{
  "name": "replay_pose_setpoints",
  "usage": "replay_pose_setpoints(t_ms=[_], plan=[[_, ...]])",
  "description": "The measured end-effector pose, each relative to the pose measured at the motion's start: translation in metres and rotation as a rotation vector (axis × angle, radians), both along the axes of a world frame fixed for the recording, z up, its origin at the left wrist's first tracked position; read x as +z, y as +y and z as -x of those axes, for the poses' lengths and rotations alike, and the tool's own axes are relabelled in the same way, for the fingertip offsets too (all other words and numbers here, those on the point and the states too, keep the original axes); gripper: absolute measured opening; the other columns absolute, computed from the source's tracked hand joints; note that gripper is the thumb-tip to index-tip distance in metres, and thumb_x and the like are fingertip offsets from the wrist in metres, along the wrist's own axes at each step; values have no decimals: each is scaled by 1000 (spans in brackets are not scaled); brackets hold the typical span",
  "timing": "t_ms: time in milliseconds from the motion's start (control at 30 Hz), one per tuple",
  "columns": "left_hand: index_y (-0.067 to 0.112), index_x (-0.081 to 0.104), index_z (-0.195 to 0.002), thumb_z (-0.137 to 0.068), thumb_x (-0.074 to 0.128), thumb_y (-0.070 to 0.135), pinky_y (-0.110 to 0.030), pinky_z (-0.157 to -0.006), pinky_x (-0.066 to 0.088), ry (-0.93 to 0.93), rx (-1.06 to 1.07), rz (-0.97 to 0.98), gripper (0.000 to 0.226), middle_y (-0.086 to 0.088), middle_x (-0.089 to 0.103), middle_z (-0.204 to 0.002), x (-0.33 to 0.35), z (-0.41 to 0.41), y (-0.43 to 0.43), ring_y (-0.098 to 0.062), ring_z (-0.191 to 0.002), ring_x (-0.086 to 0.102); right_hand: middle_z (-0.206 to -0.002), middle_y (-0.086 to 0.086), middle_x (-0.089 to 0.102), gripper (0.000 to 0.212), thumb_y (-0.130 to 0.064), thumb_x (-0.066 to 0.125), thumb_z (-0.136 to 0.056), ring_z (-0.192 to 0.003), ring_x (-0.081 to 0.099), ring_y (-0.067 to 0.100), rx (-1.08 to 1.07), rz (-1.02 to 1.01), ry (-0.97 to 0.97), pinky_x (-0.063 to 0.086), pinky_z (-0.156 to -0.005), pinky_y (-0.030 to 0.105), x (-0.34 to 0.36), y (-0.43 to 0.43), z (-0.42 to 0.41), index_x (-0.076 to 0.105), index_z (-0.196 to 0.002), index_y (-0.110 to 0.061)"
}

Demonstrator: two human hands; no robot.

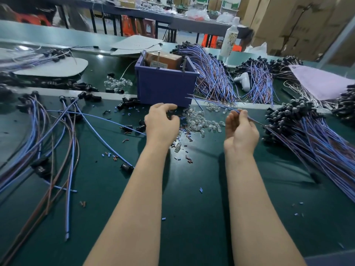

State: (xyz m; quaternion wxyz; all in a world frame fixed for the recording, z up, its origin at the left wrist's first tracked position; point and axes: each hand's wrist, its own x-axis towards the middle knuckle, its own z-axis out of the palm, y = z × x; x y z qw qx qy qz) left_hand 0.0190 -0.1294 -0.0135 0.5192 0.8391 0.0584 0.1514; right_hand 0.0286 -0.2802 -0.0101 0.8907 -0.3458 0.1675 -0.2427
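Observation:
My right hand (241, 129) is raised palm-up and pinches a thin blue and brown wire (215, 104) between thumb and fingers; the wire's bare ends point left toward the purple box (165, 85). My left hand (162, 121) hovers palm-down, with curled fingers, over small black sockets (141, 128) and a heap of clear glass bulbs (201, 121). Whether it holds anything is hidden under the fingers.
Bundles of blue and brown wires with black sockets lie at the right (307, 135), behind the box (213, 73) and loose at the left (48, 131). Cut bits of insulation (113, 157) litter the green mat. A white bottle (229, 39) and paper sheets (322, 81) sit behind.

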Motion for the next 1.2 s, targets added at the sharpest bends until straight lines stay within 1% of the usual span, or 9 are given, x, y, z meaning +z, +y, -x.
replay_pose_setpoints(t_ms=[200, 433, 567, 667, 733, 833, 1000, 1100, 1200], plan=[[7, 64, -112, -97, 52, 27, -36, -95, 48, 13, -269, 208, 28, -8, 69, -104, 2, 4, -23, -17, -94, 62, -49, 2, 63, 24, -8, 50, -97, -43, 60, 5, 322, -54, 59, 50, -45, 14, 2, 19, 3, 58, -74, -3], [15, 60, -80, -98, 50, 17, -24, -61, 40, -95, -119, 447, 21, -1, 56, -71, 0, 0, -21, -10, -60, 45, -41, -4, 50, 39, -31, 51, -97, -36, 41, 8, 600, 708, 231, 33, -36, 14, -1, 33, 13, 57, -66, -8], [19, 54, -69, -96, 50, 19, -28, -65, 43, -128, 56, 521, 28, 2, 55, -66, -1, -2, -13, -14, -62, 50, -44, -7, 49, 35, -23, 53, -96, -39, 40, 5, 347, 924, -78, 33, -41, 16, 7, 36, 21, 56, -63, -14], [20, 51, -67, -96, 49, 23, -36, -71, 45, -129, 136, 511, 30, 2, 54, -67, -3, -5, -9, -20, -71, 54, -75, -7, 64, 16, -21, 55, -95, -70, 57, 6, 61, 1259, -133, 45, -69, 20, 5, 41, 21, 67, -85, -16], [21, 53, -69, -96, 49, 23, -37, -74, 48, -136, 141, 512, 28, 3, 56, -69, -3, -5, -9, -20, -74, 57, -90, -1, 68, 18, -19, 54, -96, -86, 60, 11, 138, 1450, -75, 44, -79, 22, -1, 44, 21, 70, -100, -12], [17, 59, -79, -96, 51, 20, -31, -71, 49, -135, 90, 543, 18, 4, 61, -73, -2, -4, -12, -13, -68, 59, -79, -2, 67, 18, -14, 53, -95, -80, 65, 17, 250, 1457, -6, 47, -75, 26, -7, 47, 18, 70, -97, -11], [3, 67, -96, -94, 55, 12, -28, -76, 54, -24, -117, 473, 14, -11, 69, -89, -7, -4, -18, -21, -80, 65, -80, 0, 63, 15, -10, 51, -95, -78, 62, 18, 191, 1318, 19, 47, -75, 27, -10, 50, 14, 66, -92, -8], [3, 66, -93, -93, 56, 7, -17, -62, 51, -35, -151, 527, 11, -10, 66, -84, -7, -3, -18, -15, -72, 61, -75, -5, 61, 13, -11, 51, -96, -73, 58, 11, 208, 1270, 27, 43, -69, 19, -12, 51, 14, 60, -87, -15], [14, 61, -82, -93, 56, 9, -24, -71, 52, -82, -118, 540, 13, -2, 64, -78, -6, -3, -17, -16, -75, 60, -69, -15, 58, 16, -12, 49, -96, -68, 58, 4, 159, 1232, 32, 44, -69, 17, -12, 53, 12, 54, -82, -17]])
